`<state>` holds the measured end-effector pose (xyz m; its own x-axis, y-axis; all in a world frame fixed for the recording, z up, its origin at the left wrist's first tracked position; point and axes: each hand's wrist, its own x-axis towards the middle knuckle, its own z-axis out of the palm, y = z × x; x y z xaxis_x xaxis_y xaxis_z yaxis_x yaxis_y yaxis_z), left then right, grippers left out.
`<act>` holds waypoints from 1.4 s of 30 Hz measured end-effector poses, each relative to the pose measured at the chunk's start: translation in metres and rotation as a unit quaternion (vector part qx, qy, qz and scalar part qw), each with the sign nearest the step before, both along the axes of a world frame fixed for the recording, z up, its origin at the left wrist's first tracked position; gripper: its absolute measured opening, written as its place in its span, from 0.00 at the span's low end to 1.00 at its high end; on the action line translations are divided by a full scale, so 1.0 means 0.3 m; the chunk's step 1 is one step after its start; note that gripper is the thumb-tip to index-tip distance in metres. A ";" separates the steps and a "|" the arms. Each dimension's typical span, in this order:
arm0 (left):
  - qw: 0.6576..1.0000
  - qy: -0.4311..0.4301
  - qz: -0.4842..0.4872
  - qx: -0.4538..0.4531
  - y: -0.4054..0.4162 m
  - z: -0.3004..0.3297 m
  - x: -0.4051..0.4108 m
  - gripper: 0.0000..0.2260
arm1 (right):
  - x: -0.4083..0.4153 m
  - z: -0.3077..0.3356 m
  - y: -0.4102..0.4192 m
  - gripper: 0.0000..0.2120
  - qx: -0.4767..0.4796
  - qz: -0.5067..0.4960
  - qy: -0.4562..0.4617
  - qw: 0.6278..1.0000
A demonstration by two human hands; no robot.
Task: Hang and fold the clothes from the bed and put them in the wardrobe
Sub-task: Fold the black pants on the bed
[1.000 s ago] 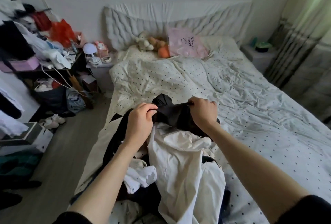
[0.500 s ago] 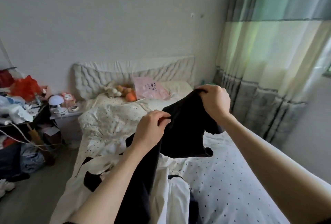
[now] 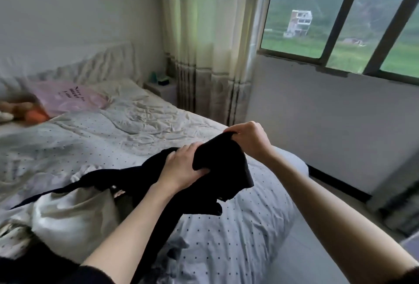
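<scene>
A black garment [image 3: 223,170] is lifted off the bed [image 3: 238,238], its tail trailing left over the pile. My left hand [image 3: 181,168] grips its middle, fingers curled round the cloth. My right hand [image 3: 248,139] pinches its upper edge, a little higher and to the right. A white garment [image 3: 74,218] lies bunched on the bed at the lower left, with more dark clothes [image 3: 34,258] under it. No wardrobe shows in this view.
A pink pillow [image 3: 68,98] and a stuffed toy [image 3: 20,111] lie at the bed's head. A small nightstand [image 3: 162,86] stands by the striped curtain [image 3: 208,45]. A barred window [image 3: 340,13] fills the right wall, with bare floor [image 3: 306,249] beside the bed.
The view has swung right, from the bed's left side to the window. Both hands carried the black garment rightward and lower, drawing it further out of the pile.
</scene>
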<state>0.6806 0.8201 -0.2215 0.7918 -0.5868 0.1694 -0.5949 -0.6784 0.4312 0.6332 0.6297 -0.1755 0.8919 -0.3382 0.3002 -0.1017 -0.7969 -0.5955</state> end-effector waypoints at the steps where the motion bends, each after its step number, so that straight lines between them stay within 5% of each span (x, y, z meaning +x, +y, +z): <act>1: 1.000 -0.017 0.008 -0.009 -0.044 0.005 -0.016 0.26 | -0.024 -0.006 -0.046 0.12 0.002 -0.012 -0.001 1.000; 4: 0.999 -0.033 0.005 0.009 -0.169 0.013 -0.045 0.16 | -0.057 -0.021 -0.179 0.12 -0.003 -0.040 0.001 0.999; 14: 0.997 -0.047 0.054 -0.002 -0.655 0.008 0.060 0.10 | 0.071 -0.015 -0.659 0.13 -0.014 -0.084 -0.002 0.996; 23: 0.985 -0.090 0.140 -0.047 -0.824 -0.002 0.351 0.10 | 0.418 0.017 -0.842 0.13 -0.147 -0.014 0.042 0.988; 28: 0.980 -0.071 0.177 -0.058 -0.942 -0.072 0.554 0.10 | 0.683 -0.050 -0.948 0.14 -0.118 0.014 0.079 0.990; 35: 0.963 -0.107 0.232 -0.087 -1.154 -0.097 0.886 0.07 | 1.046 -0.099 -1.137 0.15 -0.036 0.044 0.007 0.998; 38: 0.978 -0.077 0.191 -0.011 -1.287 -0.199 0.916 0.06 | 1.079 -0.220 -1.267 0.15 -0.031 0.038 0.034 0.998; 42: 0.982 0.084 0.065 0.158 -1.474 -0.475 0.802 0.07 | 0.953 -0.544 -1.477 0.14 -0.076 0.058 0.201 0.975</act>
